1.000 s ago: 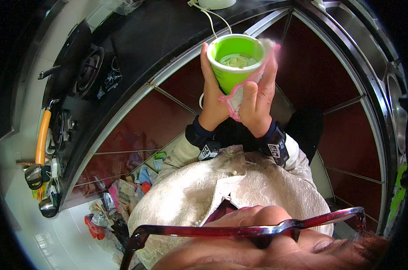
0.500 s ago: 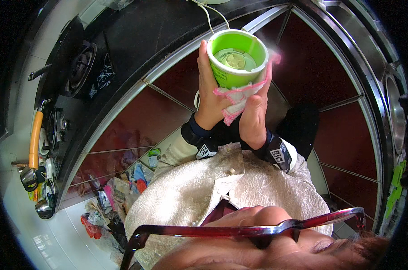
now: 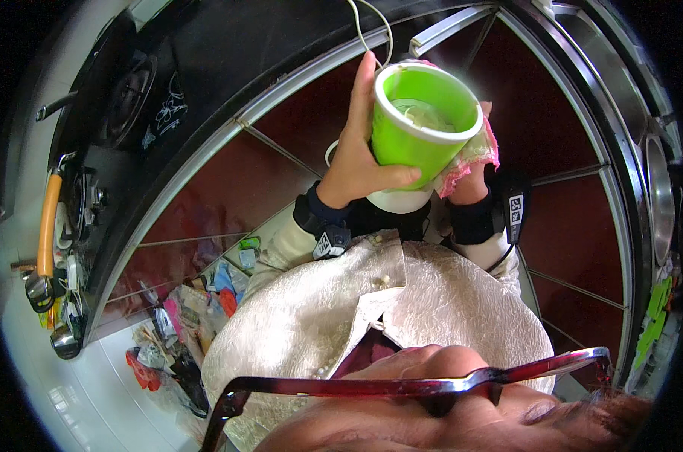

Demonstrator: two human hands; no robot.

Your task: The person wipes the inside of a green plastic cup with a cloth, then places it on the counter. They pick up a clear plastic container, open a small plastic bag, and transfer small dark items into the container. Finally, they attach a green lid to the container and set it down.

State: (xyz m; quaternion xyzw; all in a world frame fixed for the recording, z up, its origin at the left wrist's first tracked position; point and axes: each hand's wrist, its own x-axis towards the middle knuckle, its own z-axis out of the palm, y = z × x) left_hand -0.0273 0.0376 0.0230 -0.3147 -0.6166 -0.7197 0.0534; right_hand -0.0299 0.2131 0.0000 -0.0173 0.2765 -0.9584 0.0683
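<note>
Wearer's got red-framed glasses (image 3: pixel 319 387), a cream textured jacket (image 3: pixel 281 316), and black wrist units (image 3: pixel 331 242) with printed black-and-white squares. Left hand (image 3: pixel 360 154) is curled round a bright green, white-rimmed cup (image 3: pixel 405 154) tilted mid-air. Pink-edged white cloth (image 3: pixel 475 154) blocks most of the right hand (image 3: pixel 469 188), so can't tell its grip. Beyond: white cord (image 3: pixel 389 34), black surface (image 3: pixel 259 49), burner (image 3: pixel 131 98).

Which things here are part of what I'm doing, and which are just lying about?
In use:
Green container with a white rim, held in the left hand
Pink-edged cloth, against the container, with the right hand mostly hidden behind it

Lying about:
Orange-handled utensil
Heap of bags and packaging
</note>
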